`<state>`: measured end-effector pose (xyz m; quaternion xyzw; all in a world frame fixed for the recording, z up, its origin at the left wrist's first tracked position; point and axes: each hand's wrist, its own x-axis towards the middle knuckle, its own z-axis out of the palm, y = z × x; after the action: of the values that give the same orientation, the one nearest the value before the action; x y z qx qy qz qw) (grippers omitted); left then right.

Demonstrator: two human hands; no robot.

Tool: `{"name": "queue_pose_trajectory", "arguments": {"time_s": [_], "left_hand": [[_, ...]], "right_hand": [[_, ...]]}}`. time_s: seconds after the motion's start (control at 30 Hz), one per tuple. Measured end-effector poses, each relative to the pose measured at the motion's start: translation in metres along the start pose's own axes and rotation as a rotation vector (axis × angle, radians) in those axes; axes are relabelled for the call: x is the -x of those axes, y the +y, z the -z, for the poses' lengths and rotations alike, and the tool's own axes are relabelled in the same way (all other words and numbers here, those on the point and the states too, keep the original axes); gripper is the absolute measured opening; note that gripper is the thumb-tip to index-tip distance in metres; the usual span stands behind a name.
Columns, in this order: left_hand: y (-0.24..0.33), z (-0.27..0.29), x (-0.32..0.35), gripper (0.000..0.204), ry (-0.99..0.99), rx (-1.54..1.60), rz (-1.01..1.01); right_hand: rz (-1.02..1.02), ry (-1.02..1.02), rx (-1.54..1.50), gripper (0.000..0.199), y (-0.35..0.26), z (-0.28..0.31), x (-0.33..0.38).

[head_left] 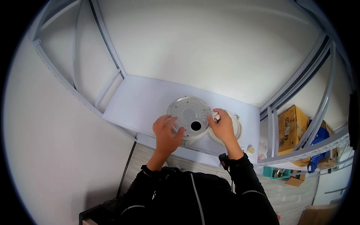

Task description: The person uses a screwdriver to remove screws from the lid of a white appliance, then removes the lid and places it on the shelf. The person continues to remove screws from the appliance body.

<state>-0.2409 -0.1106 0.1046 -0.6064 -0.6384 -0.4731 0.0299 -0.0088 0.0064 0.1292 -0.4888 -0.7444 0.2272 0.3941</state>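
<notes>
A round, silvery see-through lid-like disc with a black circular opening lies on top of a pale round body on the white shelf, in front of me. My left hand is at its near left rim, with fingers spread and the thumb over the edge. On the opposite side, my right hand has its thumb near the rim and its fingers apart. Partly under that hand lies a cream-coloured round plate. A small white piece shows between thumb and forefinger; whether it is held is unclear.
The white shelf is enclosed by a grey metal frame. Small round parts sit at its right front corner. Beyond the right posts are a cardboard box, a blue bag and a teal bin.
</notes>
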Motion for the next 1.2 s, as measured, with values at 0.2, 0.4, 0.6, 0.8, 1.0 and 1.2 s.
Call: {"name": "queue_pose_trajectory", "arguments": {"time_s": [0.2, 0.4, 0.6, 0.8, 1.0, 1.2], "left_hand": [[-0.018, 0.007, 0.008, 0.119, -0.114, 0.011, 0.006], [-0.018, 0.006, 0.010, 0.124, -0.193, 0.009, 0.073], [-0.011, 0.016, 0.000, 0.123, -0.185, -0.004, 0.074], [-0.018, 0.034, -0.007, 0.124, -0.195, -0.009, 0.061], [-0.046, 0.060, -0.012, 0.126, -0.190, 0.028, 0.063], [-0.096, 0.095, -0.023, 0.124, -0.187, 0.050, 0.020]], "right_hand": [[-0.081, -0.106, 0.018, 0.047, 0.006, -0.006, 0.000], [-0.080, -0.099, -0.054, 0.046, 0.002, -0.005, 0.000], [-0.122, -0.118, -0.114, 0.045, -0.014, 0.004, -0.003], [-0.134, -0.168, -0.192, 0.045, -0.036, 0.004, -0.003], [-0.083, -0.221, -0.214, 0.052, -0.075, -0.009, 0.002], [-0.091, -0.318, -0.215, 0.070, -0.122, -0.042, 0.001]]}}
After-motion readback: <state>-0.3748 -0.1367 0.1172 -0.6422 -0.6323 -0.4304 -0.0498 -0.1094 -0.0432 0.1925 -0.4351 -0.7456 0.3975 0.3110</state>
